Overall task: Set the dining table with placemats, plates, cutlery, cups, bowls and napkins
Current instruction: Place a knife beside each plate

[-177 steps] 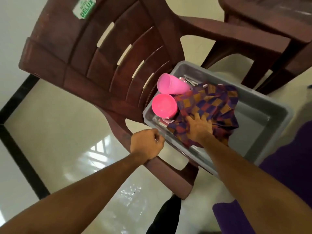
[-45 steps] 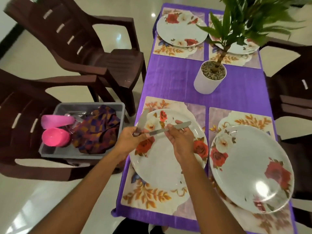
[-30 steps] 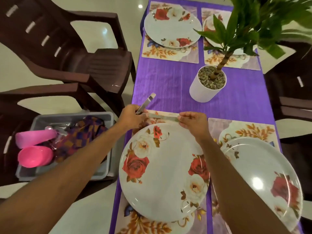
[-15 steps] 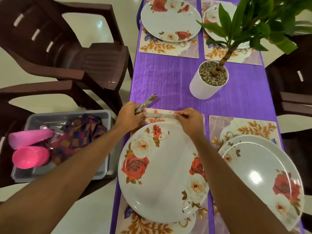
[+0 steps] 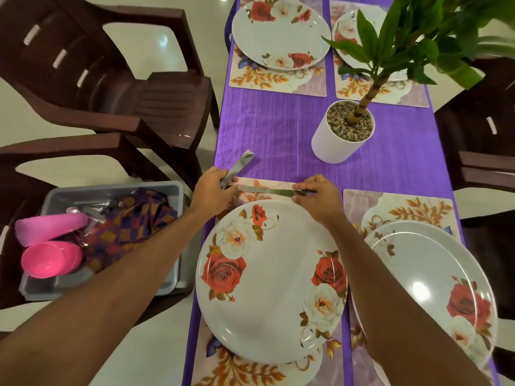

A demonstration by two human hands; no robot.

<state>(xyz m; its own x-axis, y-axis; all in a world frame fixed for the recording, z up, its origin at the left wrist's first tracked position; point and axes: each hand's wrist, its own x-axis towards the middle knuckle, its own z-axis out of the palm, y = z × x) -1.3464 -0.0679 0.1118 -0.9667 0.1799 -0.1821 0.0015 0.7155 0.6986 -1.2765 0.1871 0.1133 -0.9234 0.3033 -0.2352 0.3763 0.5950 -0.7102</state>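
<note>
I see my left hand (image 5: 211, 190) clenched round steel cutlery (image 5: 240, 165) just beyond the plate (image 5: 270, 288); my right hand (image 5: 315, 196) pinches a knife (image 5: 267, 191) lying on the placemat (image 5: 245, 369) along the plate's far rim

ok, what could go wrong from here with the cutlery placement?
1. The left hand grips a loose bundle of steel cutlery near the left edge of the purple tablecloth; a piece could slip out and drop off the side.
2. The right hand pinches a flat steel knife lying crosswise in the narrow strip of floral rectangular placemat beyond the round white rose-patterned plate; it may end up against the rim or partly on the cloth.
</note>
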